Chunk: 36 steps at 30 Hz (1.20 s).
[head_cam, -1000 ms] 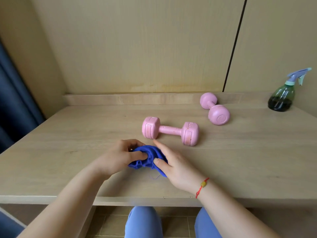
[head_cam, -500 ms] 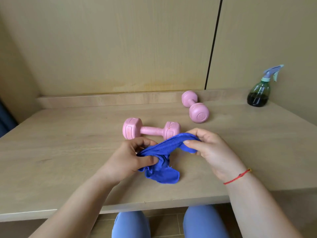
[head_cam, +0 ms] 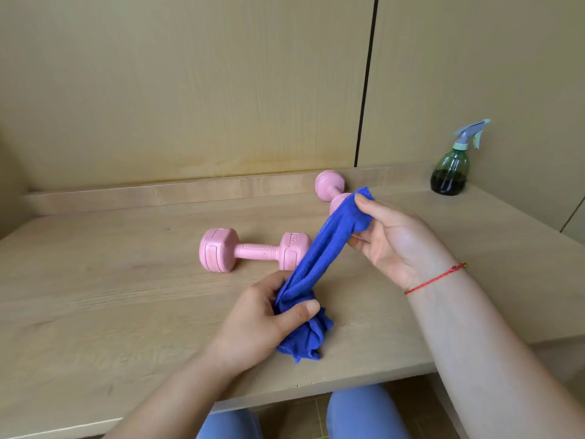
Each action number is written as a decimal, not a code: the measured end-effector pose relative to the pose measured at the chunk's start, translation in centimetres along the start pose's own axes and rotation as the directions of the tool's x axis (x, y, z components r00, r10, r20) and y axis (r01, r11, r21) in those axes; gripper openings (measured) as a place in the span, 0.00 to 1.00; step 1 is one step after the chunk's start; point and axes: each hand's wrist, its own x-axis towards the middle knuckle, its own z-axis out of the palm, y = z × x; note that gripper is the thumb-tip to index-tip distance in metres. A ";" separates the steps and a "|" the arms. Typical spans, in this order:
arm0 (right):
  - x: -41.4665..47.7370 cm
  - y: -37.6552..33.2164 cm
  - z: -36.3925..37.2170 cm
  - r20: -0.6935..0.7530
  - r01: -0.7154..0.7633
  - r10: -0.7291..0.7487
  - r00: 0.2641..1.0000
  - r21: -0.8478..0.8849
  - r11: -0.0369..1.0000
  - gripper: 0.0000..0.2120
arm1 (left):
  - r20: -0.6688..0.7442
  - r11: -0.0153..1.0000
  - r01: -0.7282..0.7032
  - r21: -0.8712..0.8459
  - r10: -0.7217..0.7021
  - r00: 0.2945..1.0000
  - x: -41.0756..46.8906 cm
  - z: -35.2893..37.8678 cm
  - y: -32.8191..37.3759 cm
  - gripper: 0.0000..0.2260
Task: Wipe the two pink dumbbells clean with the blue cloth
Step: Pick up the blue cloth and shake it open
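The blue microfibre cloth [head_cam: 319, 267], bunched low over the light wooden desk [head_cam: 110, 296] a second ago, is now drawn out into a slanted band between both hands. The left hand [head_cam: 253, 324] fingers are clenched round the lower bunch, and the right hand [head_cam: 395, 245] fingers pinch the upper end. The near pink dumbbell [head_cam: 253, 251] and the far pink dumbbell [head_cam: 329, 185] lie untouched on the desk behind the cloth. Wiping has probably not begun.

The left hand [head_cam: 253, 318], held low, curls round the blue cloth [head_cam: 319, 258]. The right hand [head_cam: 395, 245], raised higher, pinches its other end.
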 end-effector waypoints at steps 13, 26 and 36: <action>1.2 -1.4 1.7 0.231 0.372 -0.293 0.928 -0.516 0.772 0.21 | -0.031 0.990 -0.040 -0.133 0.036 0.999 1.7 0.7 2.6 0.26; 2.1 -1.1 -0.3 0.330 0.078 0.137 0.934 -0.562 0.823 0.33 | -0.031 0.940 0.029 -0.341 -0.043 0.999 5.7 -3.3 7.7 0.04; 1.1 0.8 -1.7 0.423 0.133 0.130 0.897 -0.538 0.833 0.03 | -0.177 0.911 -0.030 -0.411 -0.048 0.983 6.2 -5.1 10.3 0.06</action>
